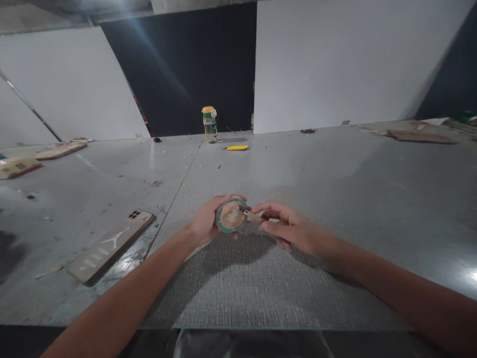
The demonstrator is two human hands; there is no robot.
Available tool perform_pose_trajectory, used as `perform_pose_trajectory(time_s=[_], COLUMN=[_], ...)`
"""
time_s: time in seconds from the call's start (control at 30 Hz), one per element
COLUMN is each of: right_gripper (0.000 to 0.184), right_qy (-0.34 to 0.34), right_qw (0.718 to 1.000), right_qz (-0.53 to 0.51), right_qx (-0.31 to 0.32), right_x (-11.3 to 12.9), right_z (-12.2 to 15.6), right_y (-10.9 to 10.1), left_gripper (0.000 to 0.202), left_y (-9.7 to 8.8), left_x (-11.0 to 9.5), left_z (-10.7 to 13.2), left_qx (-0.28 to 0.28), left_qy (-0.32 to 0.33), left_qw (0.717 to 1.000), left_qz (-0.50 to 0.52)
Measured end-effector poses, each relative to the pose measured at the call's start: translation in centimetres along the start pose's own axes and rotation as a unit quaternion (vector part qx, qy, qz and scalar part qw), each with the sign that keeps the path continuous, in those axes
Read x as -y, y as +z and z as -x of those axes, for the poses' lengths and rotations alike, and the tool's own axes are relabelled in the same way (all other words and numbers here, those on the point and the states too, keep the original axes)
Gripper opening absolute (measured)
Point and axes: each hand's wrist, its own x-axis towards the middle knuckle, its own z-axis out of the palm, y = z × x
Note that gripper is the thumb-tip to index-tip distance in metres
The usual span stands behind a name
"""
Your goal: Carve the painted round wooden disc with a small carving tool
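Note:
My left hand point(206, 219) is wrapped round the edge of a small round wooden disc point(227, 217) with a teal rim and a paler, uneven middle. The disc is tilted up, so its face shows. In my right hand point(285, 223), thumb and fingers pinch a slim wooden-handled tool point(254, 216) with a metal collar. Its tip rests at or just over the right part of the disc's face; whether it touches, I cannot tell. The tip is too small to make out its kind. Both hands are above a grey textured mat point(238, 293).
A phone point(115, 243) lies left of my left forearm, with a small stick point(49, 272) beside it. Further back are a yellow utility knife point(236, 147) and a yellow-lidded bottle point(210, 127). Boards lie at far left point(63, 149) and far right point(419, 136). Panels stand behind the table.

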Motion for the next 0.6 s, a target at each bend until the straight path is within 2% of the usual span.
perform_pose_trajectory(time_s=[0.17,0.33,0.6], right_gripper=[0.028,0.028,0.03], right_qy=[0.0,0.002,0.035], right_qw=[1.0,1.0,0.998], right_qz=[-0.007,-0.014,0.004], right_qx=[0.024,0.022,0.044], right_x=[-0.25,-0.34,0.61], right_z=[-0.17,-0.25,0.12], right_y=[-0.21,-0.27,0.67], left_gripper=[0.039,0.04,0.039], left_y=[-0.21,-0.23,0.22], left_x=[-0.04,-0.02,-0.47], left_z=[0.06,0.09,0.11], left_qx=[0.008,0.019,-0.016], left_qy=[-0.001,0.001,-0.002], left_qw=[1.0,1.0,1.0], left_qz=[0.005,-0.001,-0.011])
